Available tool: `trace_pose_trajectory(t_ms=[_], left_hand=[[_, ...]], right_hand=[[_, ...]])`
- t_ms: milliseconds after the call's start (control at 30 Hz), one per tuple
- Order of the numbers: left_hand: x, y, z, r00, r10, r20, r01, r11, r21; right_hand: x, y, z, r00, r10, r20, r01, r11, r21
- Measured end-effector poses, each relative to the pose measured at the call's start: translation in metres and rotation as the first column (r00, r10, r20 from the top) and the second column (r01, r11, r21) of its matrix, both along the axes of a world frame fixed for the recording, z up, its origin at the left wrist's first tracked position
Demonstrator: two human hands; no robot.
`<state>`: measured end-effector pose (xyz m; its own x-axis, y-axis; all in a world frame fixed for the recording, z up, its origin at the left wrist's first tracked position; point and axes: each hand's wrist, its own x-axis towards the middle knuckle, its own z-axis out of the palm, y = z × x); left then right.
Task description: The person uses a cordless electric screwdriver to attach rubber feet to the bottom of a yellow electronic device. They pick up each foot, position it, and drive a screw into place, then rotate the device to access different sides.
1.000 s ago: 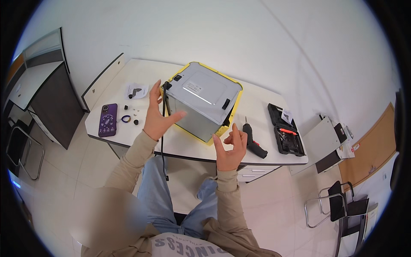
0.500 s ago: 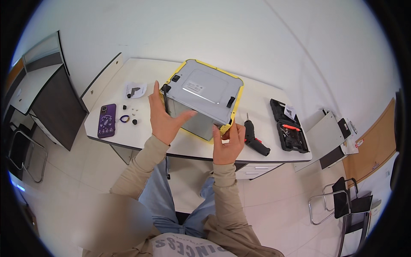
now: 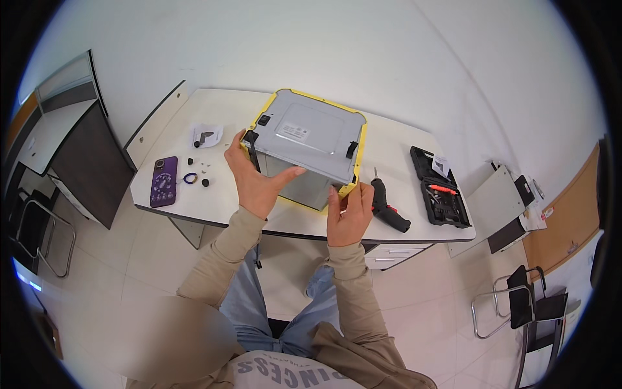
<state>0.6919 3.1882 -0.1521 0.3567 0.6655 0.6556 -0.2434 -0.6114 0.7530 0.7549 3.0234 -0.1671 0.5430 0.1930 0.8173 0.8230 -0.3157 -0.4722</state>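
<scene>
A grey metal box with yellow edge trim sits on the desk in front of me, its near side facing me. Small black fittings show on its top panel, and a black strap-like strip runs down by its near left corner. My left hand grips the box's left side, with the fingers round the yellow edge and the thumb lying across the near side. At the near right corner, my right hand holds the box between thumb and fingers; some fingertips are hidden. A black cordless screwdriver lies just right of that hand.
A purple phone, a blue ring-shaped item, several small black parts and a paper sheet lie on the desk's left. An opened black tool case is at the right. Behind the desk rises a white wall.
My left index finger, which stuck up beside the box, has come down onto its left edge. My right hand keeps its grip at the near right corner. The view has shifted slightly.
</scene>
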Motion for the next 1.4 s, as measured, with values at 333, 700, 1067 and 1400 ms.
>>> trace_pose_trajectory(t_ms=[333, 700, 1067, 1400], left_hand=[[0.002, -0.009, -0.001, 1.000, -0.008, -0.004, 0.008, 0.998, -0.058], [0.001, -0.012, -0.006, 1.000, 0.012, 0.022, -0.011, 0.998, -0.064], [-0.026, 0.007, 0.000, 0.883, -0.425, 0.198, 0.468, 0.825, -0.316], [-0.027, 0.039, 0.050, 0.819, -0.574, 0.005, 0.404, 0.571, -0.714]], right_hand=[[0.005, -0.006, 0.000, 0.998, 0.064, -0.013, -0.063, 0.997, 0.042], [0.001, -0.009, 0.001, 0.999, 0.032, 0.029, -0.032, 0.999, -0.001], [-0.003, -0.014, 0.001, 0.979, 0.129, -0.158, -0.113, 0.988, 0.110], [-0.016, -0.011, 0.008, 0.941, 0.241, -0.238, -0.204, 0.964, 0.171]])
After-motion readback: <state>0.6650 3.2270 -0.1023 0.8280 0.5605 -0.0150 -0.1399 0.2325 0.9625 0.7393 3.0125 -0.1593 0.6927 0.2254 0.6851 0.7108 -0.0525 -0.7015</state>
